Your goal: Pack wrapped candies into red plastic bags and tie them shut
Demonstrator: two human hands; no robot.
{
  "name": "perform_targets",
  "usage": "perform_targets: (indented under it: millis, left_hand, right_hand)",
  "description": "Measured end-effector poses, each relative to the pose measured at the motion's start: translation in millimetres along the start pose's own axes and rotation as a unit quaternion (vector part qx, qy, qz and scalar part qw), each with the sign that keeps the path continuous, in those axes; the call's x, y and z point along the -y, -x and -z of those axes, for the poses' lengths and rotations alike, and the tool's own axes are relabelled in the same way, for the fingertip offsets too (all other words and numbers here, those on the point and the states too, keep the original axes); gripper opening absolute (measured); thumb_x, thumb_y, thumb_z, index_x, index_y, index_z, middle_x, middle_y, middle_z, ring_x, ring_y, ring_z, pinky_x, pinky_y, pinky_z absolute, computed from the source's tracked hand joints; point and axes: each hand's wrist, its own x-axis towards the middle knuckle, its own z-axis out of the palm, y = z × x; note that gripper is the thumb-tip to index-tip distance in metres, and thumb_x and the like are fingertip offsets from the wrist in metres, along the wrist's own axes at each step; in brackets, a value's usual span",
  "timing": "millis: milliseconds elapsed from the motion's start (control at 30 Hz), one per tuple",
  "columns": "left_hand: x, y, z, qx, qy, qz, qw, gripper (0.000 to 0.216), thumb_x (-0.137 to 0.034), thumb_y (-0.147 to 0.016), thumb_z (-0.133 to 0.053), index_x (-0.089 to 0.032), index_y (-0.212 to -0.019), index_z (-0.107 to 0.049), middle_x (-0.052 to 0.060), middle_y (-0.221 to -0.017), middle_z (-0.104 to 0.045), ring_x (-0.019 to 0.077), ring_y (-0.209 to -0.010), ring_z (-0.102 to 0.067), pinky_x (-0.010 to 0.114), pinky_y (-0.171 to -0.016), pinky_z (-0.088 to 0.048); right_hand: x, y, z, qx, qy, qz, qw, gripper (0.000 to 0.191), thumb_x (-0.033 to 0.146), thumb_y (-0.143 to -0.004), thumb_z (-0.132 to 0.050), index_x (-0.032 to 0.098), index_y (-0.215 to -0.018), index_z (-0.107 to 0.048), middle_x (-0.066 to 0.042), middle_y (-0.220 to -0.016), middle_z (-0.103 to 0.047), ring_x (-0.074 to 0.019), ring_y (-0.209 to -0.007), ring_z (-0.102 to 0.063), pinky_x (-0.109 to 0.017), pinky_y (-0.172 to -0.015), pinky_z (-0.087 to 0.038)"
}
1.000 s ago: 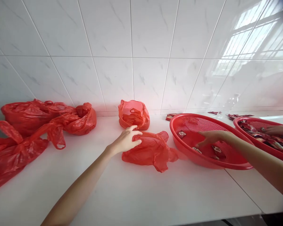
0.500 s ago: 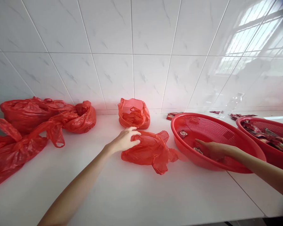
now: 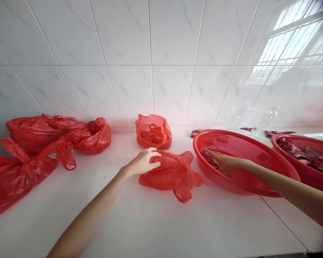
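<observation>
On the white counter lies a thin red plastic bag, its mouth spread toward the left. My left hand is at the bag's left edge, with curled fingers over the rim and the thumb a little apart from them. My right hand is down inside a red perforated plastic basket. Its fingers curve over several small dark-red snack packets against the basket's left wall, and part of them is hidden beneath the hand. Another red bag stands upright behind, by the wall.
Filled, knotted red bags are piled at the left. A second red basket at the right contains many packets. Behind the baskets, loose packets and a clear plastic bottle are near the tiled wall.
My right hand has moved left inside the basket, bringing the packets together under its fingers at the left wall. My left hand has stayed at the bag's edge.
</observation>
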Motion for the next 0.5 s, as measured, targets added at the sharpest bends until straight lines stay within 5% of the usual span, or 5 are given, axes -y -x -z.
perform_targets:
  millis: [100, 200, 267, 367, 500]
  left_hand:
    - [0.0, 0.9, 0.9, 0.003, 0.003, -0.001, 1.0, 0.045, -0.048, -0.09, -0.053, -0.026, -0.127, -0.066, 0.008, -0.153, -0.044, 0.0304, -0.131, -0.053, 0.04, -0.103, -0.049]
    - [0.1, 1.7, 1.9, 0.019, 0.007, 0.002, 1.0, 0.047, -0.05, -0.09, -0.053, -0.025, -0.128, -0.065, 0.008, -0.152, -0.045, 0.0297, -0.127, -0.056, 0.038, -0.1, -0.051]
    - [0.4, 2.1, 2.4, 0.031, 0.009, 0.005, 0.999, 0.049, -0.052, -0.089, -0.054, -0.025, -0.129, -0.064, 0.009, -0.152, -0.045, 0.0301, -0.127, -0.056, 0.038, -0.099, -0.052]
    - [1.2, 2.0, 2.4, 0.038, 0.011, 0.008, 0.999, 0.05, -0.052, -0.089, -0.054, -0.025, -0.129, -0.064, 0.009, -0.151, -0.045, 0.0308, -0.13, -0.053, 0.04, -0.102, -0.05]
    - [2.0, 1.1, 2.0, 0.046, 0.017, 0.01, 0.999, 0.049, -0.052, -0.089, -0.054, -0.027, -0.13, -0.063, 0.008, -0.153, -0.043, 0.0302, -0.131, -0.051, 0.04, -0.103, -0.049]
  right_hand:
    - [0.9, -9.4, -1.2, 0.099, 0.044, -0.054, 0.993, 0.129, 0.012, -0.061, -0.076, 0.04, -0.157, 0.004, -0.018, -0.165, 0.016, -0.029, -0.091, -0.073, -0.035, -0.057, -0.06]
    - [-0.1, -20.8, -2.7, 0.134, 0.077, -0.039, 0.987, 0.137, 0.018, -0.058, -0.081, 0.039, -0.156, 0.012, -0.02, -0.161, 0.028, -0.0359, -0.1, -0.071, -0.041, -0.065, -0.061]
    - [-5.1, -31.1, -4.0, 0.145, 0.095, 0.004, 0.985, 0.139, 0.022, -0.055, -0.082, 0.038, -0.158, 0.01, -0.02, -0.163, 0.022, -0.0408, -0.109, -0.066, -0.044, -0.07, -0.06]
    - [-18.8, -46.4, -6.4, 0.127, 0.129, 0.078, 0.98, 0.128, 0.024, -0.052, -0.082, 0.036, -0.159, -0.014, -0.017, -0.167, -0.005, -0.045, -0.122, -0.056, -0.046, -0.081, -0.057]
    - [-33.3, -54.3, -7.8, 0.081, 0.114, 0.179, 0.974, 0.097, 0.025, -0.055, -0.078, 0.033, -0.147, -0.047, -0.012, -0.148, -0.045, -0.0369, -0.116, -0.058, -0.04, -0.086, -0.052]
